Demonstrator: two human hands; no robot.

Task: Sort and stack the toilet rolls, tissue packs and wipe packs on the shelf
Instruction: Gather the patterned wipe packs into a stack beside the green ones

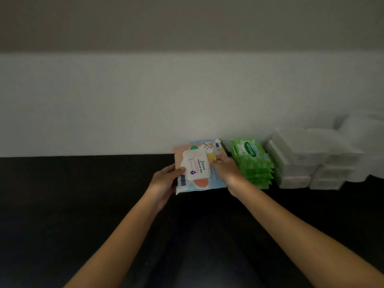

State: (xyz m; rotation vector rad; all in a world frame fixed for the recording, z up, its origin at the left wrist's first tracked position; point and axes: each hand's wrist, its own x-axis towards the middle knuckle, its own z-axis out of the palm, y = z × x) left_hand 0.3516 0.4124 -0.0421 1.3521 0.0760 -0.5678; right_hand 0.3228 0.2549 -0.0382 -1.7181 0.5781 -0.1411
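A pastel wipe pack [197,165] with a white lid label lies on top of a short stack of like packs on the dark shelf [83,194], against the white wall. My left hand [166,179] grips its left edge, thumb on top. My right hand [225,169] holds its right side, fingers curled over the top. Right of it stands a stack of several green wipe packs [252,163]. Further right are stacked white tissue packs [301,161], and white toilet rolls [361,132] at the far right, blurred.
The white back wall [145,100] runs behind all the stacks. The dark shelf surface stretches left of the pastel packs and toward me at the front.
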